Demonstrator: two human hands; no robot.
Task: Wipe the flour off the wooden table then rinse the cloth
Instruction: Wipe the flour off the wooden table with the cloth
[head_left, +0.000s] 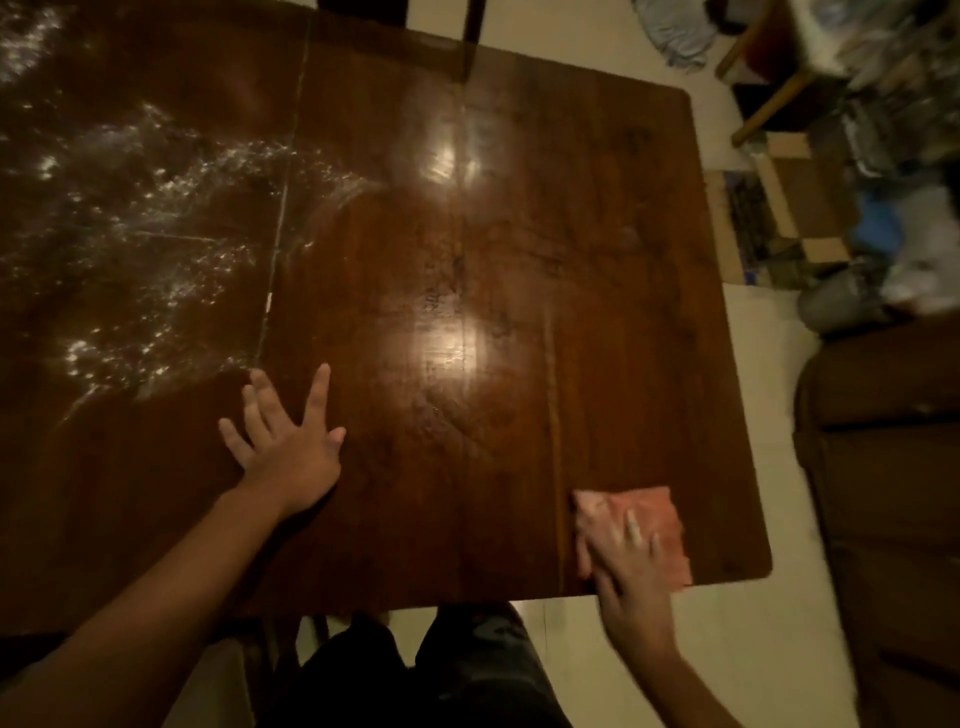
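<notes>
A dark wooden table (467, 260) fills most of the view. White flour (130, 218) is scattered over its left half, while the right half shines bare under lamp glare. My left hand (285, 441) lies flat on the table with fingers spread, just right of the flour's near edge. A pink cloth (654, 519) lies near the table's front right corner. My right hand (628, 556) presses flat on the cloth with straight fingers; it is blurred.
A dark brown sofa (883, 493) stands right of the table. Cardboard boxes (800, 208) and bags are piled on the pale floor at the back right. A chair leg (472, 36) shows beyond the table's far edge. My dark trousers (415, 670) are below the front edge.
</notes>
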